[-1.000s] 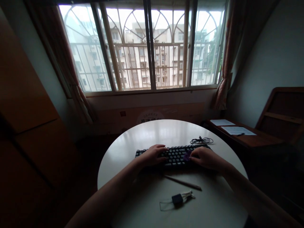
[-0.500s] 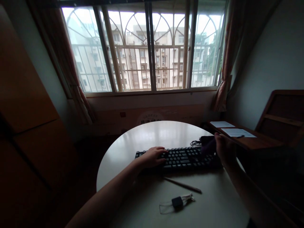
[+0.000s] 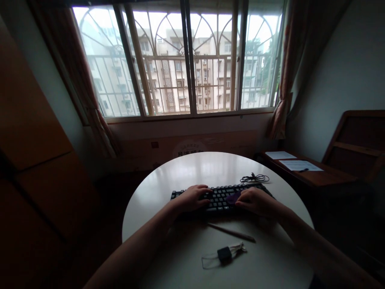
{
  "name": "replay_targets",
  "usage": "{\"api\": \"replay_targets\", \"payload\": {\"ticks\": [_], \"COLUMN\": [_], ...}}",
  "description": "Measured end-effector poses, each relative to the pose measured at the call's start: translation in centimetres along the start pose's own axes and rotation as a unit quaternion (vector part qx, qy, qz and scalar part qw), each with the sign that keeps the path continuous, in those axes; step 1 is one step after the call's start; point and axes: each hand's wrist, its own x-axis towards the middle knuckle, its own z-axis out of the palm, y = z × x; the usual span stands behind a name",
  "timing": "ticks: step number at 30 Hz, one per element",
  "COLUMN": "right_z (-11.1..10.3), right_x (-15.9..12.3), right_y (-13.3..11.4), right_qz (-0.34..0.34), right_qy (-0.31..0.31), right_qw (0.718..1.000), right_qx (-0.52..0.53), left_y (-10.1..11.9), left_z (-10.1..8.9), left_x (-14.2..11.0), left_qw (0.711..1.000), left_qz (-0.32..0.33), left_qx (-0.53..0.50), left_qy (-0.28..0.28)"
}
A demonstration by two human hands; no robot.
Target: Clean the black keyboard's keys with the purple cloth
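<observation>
Black rectangular keyboard point(image 3: 221, 197) on round white tabletop point(image 3: 180, 168), toward its right edge. Right hand point(image 3: 255, 200) pinches crumpled purple cloth point(image 3: 232, 198) over keys; left hand point(image 3: 197, 196), loosely open, should brace; light strokes best, I'd judge.

Two hands point(image 3: 194, 198), one keyboard point(image 3: 221, 196), one purple cloth point(image 3: 232, 198), one coiled cable point(image 3: 254, 178), one slim stick point(image 3: 231, 232), one dark block point(image 3: 224, 254), two paper sheets point(image 3: 300, 165), one window point(image 3: 189, 60), two curtains point(image 3: 101, 129) and one white tabletop point(image 3: 186, 168) are visible.
</observation>
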Motion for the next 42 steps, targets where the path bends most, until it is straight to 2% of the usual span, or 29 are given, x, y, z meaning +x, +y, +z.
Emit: {"api": "replay_targets", "payload": {"ticks": [6,14,17,21,24,32,42], "right_z": [-0.5,1.1,0.9,-0.1,-0.7,-0.4,1.2], "right_x": [-0.3,0.3,0.1,-0.4,-0.7,-0.7,0.4], "right_y": [-0.2,-1.4,-1.3,-0.3,0.3,0.5,-2.2], "right_qz": [-0.018,-0.020,0.004,0.072,0.086,0.067,-0.010], "right_qy": [-0.016,0.009,0.001,-0.024,-0.025,-0.007,-0.003], "right_qw": [1.000,0.999,0.999,0.997,0.995,0.997,1.000], "right_qx": [-0.020,-0.049,-0.035,0.018,0.040,0.033,-0.026], "left_y": [0.1,0.1,0.1,0.2,0.2,0.3,-0.1], "left_z": [0.1,0.1,0.1,0.0,0.0,0.0,0.2], "left_x": [0.0,0.0,0.0,0.0,-0.1,0.0,0.1], "left_qw": [1.000,1.000,1.000,1.000,1.000,1.000,1.000], "left_qz": [0.002,-0.001,-0.003,-0.006,-0.006,-0.012,-0.002], "left_qx": [0.000,0.003,0.004,0.003,-0.001,-0.002,-0.005], "left_qy": [0.004,0.004,0.003,0.003,0.004,0.000,0.006]}}
